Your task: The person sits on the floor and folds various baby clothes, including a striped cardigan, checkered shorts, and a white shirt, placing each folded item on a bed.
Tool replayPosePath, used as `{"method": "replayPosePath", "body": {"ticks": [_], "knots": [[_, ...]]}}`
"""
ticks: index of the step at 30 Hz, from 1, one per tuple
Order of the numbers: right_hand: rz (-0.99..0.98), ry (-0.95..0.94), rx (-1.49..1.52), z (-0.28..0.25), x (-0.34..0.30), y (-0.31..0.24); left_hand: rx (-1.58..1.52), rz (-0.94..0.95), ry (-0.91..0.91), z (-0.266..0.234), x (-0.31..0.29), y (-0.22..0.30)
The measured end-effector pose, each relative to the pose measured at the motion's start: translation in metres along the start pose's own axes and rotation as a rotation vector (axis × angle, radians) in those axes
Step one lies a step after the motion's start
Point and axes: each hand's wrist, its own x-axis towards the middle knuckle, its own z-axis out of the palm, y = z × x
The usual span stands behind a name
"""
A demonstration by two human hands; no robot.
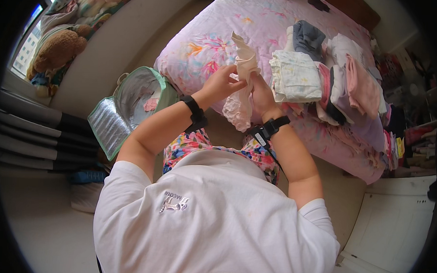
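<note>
In front of me, both hands hold a pale pink and cream garment (pixel 245 59) in the air by the bed's near edge. Its upper end stands up in a narrow twist, while a ruffled pink part hangs below; its exact kind I cannot make out. My left hand (pixel 221 84) pinches the cloth from the left with closed fingers. From the right, my right hand (pixel 264 95) grips its middle, thumb upward, with some fingers hidden behind the palm. A folded white patterned cloth (pixel 296 76) lies on the bed just beyond the right hand.
Left of the bed (pixel 193 34) stands an open silver-lined bag (pixel 133 92) with green trim, a pink cloth (pixel 151 104) inside. Folded clothes (pixel 362 88) pile up on the bed's right, beside a dark grey bundle (pixel 308 39). A white cabinet (pixel 388 229) stands lower right.
</note>
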Motion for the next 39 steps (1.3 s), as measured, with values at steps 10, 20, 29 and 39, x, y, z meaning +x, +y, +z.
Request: {"method": "replayPosePath", "body": {"ticks": [10,20,29,39], "knots": [[-0.172,0.257,-0.076,-0.042,0.019,0.000,-0.399,0.047,0.155,-0.048,0.020,-0.038],[-0.243,0.514,0.063,-0.064,0.018,-0.014,-0.386,0.026,0.622,-0.135,0.015,-0.057],[-0.364,0.645,-0.186,-0.065,0.021,-0.027,0.021,0.162,0.690,-0.155,0.013,-0.064],[-0.247,0.275,-0.483,-0.058,0.021,-0.013,-0.019,0.072,0.127,-0.109,0.016,-0.006]]}}
